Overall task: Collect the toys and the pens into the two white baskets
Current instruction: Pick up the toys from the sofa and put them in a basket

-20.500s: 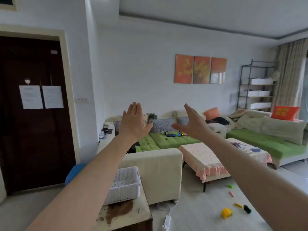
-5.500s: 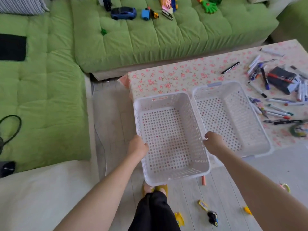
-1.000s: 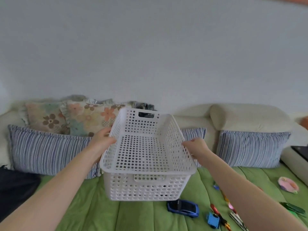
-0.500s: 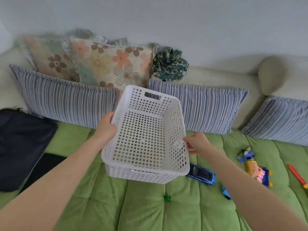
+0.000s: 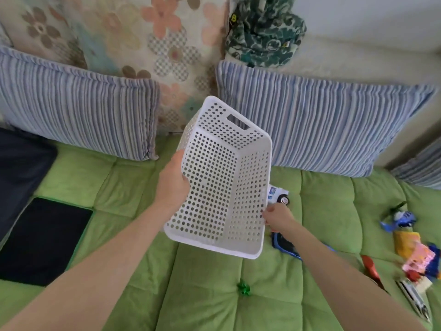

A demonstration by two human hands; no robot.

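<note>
The person is holding the white basket (image 5: pixel 250 177) in the air over the green sofa seat (image 5: pixel 202 302), in front of the striped cushions (image 5: pixel 317 125). It is empty. Half a second ago it was sitting nearly level between the hands. Now it is tipping hard to the right, its right wall dropping toward the seat and its left rim riding high. The camera is also looking down more steeply, so the wall behind the sofa has almost left the view.

The left hand (image 5: pixel 174 185) is gripping the left rim, with the thumb curled over the edge and the fingers hidden behind the wall. The right hand (image 5: pixel 279 218) has come lower and nearer the basket's near corner. Its fingers are curling onto the right rim, and how far they wrap round is hidden by the plastic.

A white toy car (image 5: pixel 280 196) is now peeking out just past the right wall — it did not show before. The blue toy car (image 5: pixel 285 246) is lying partly under the right forearm, and a small green toy (image 5: pixel 244 288) is lying on the seat below the basket. More toys (image 5: pixel 415 254) are lying scattered well off to the right — all still on the sofa. A black tablet (image 5: pixel 40 242) is lying at the left.
</note>
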